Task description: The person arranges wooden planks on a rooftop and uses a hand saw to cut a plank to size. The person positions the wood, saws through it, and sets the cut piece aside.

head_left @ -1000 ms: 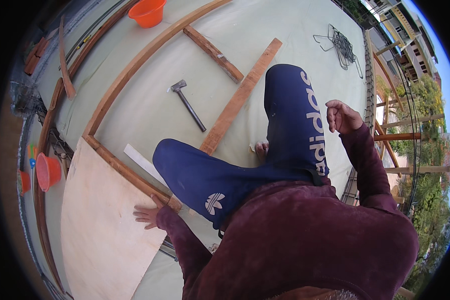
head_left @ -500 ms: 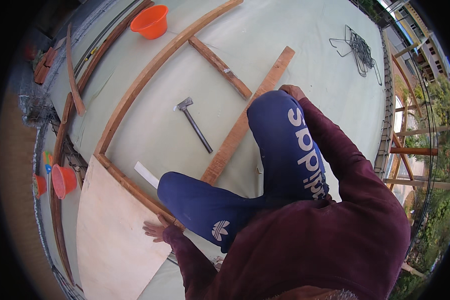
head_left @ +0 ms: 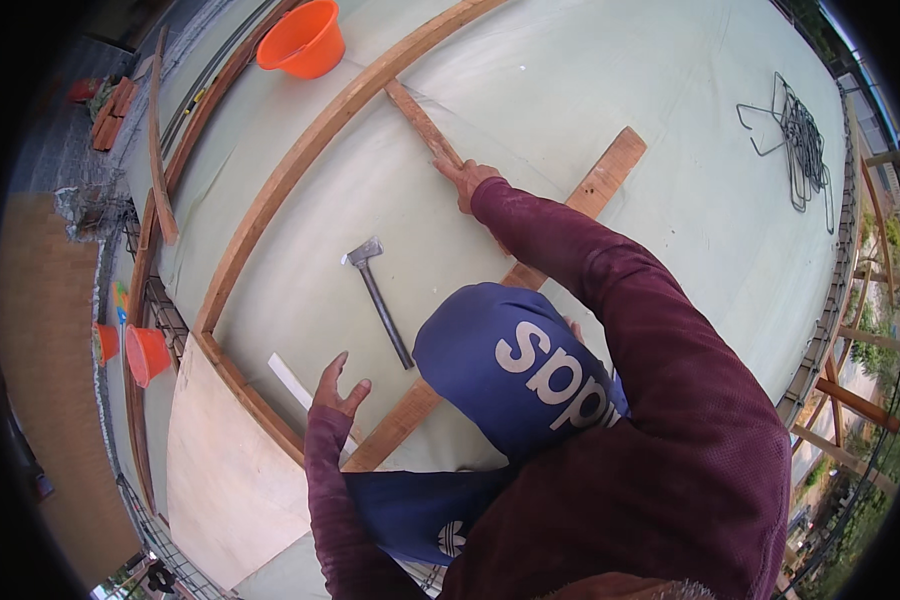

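Note:
My right hand [head_left: 465,184] is reached forward with its fingers wrapped on the short wooden board [head_left: 418,120], whose lower end lies hidden behind my sleeve. My left hand [head_left: 341,388] hangs open, fingers apart, above the pale ground sheet beside a narrow white strip [head_left: 291,381]. Between my hands lies a metal hammer [head_left: 378,296], head upward. A longer wooden plank [head_left: 602,175] runs diagonally behind my bent knee and right arm. A curved wooden beam [head_left: 290,170] arcs along the left, meeting the edge of a pale plywood panel [head_left: 225,465].
An orange basin [head_left: 302,40] sits at the top left; a smaller red bucket [head_left: 148,357] stands at the left. Long wood strips [head_left: 160,130] and rods lie along that edge. A bundle of bent wire [head_left: 800,150] lies at the right, near railing and wooden posts [head_left: 860,400].
My right hand has moved forward and left from my knee onto the short board. My left hand has lifted off the plywood and moved up and right. My body has leaned forward.

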A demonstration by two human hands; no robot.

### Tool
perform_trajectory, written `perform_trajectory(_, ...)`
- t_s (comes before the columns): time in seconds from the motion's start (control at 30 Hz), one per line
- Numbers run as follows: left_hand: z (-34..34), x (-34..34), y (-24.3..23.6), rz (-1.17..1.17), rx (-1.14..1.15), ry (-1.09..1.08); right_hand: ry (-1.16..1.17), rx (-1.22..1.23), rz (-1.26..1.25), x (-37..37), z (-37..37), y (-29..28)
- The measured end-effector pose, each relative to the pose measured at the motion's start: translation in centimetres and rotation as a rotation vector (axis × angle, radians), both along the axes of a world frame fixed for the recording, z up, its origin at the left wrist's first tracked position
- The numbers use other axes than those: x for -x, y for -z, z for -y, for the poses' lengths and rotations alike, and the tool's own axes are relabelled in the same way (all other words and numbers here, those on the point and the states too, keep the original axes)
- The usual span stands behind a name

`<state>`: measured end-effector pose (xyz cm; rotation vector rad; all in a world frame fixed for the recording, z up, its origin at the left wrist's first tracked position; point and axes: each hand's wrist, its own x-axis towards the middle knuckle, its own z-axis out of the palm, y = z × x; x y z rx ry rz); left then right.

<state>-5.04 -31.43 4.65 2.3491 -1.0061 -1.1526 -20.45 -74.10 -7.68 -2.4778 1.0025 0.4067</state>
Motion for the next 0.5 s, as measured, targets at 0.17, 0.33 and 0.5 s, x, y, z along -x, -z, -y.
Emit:
perform_trajectory(0.17,8.3,8.8,4.6,-0.176,-0.266,0.344,-0.203,0.213,-0.055,2.5,7.3,-0.2)
perform_trajectory(0.33,11.1,10.1,6.0,-0.244,-0.398,0.395,-0.338,0.231,-0.249,6.1,13.7,-2.7)
perform_trajectory(0.5,12.4,10.3,5.9,-0.247,-0.431,0.388,-0.286,0.234,-0.299,9.5,13.5,-1.9)
